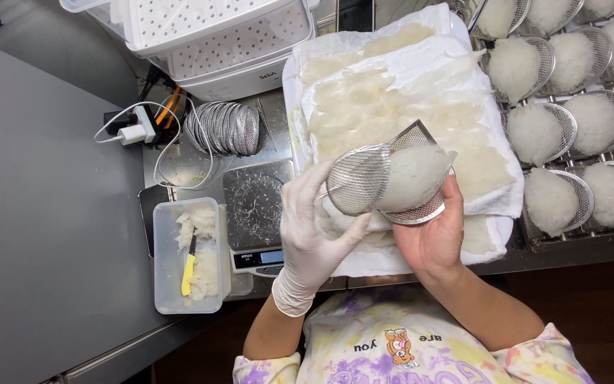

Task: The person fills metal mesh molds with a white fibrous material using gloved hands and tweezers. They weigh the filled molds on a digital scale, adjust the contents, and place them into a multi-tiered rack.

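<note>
While a grey wall panel fills the left side, the steel worktop (278,135) runs across the middle and right, its near edge meeting dark wood floor. Nearest that near edge, the gloved left hand (312,235) grips the rim of a round mesh strainer (359,179), and the bare right hand (431,238) cups a second mesh strainer (421,206) from below; between the 2 strainers sits a white translucent mound (412,178), held just above the towel-lined tray (502,203). That tray carries flat pale translucent pieces (385,107) spread over white cloth. Along the right edge, a metal rack (577,238) holds about 10 mesh moulds (570,128), each filled with a white mound. At the worktop's left edge a clear plastic box (168,284) contains white scraps and a yellow-handled knife (188,270). Beside it stands a digital scale (254,206), littered with fine strands. Behind the scale lies a stack of empty mesh moulds (223,128); a white charger with cable (136,131) sits left of it. A white perforated container (214,35) occupies the far edge.
</note>
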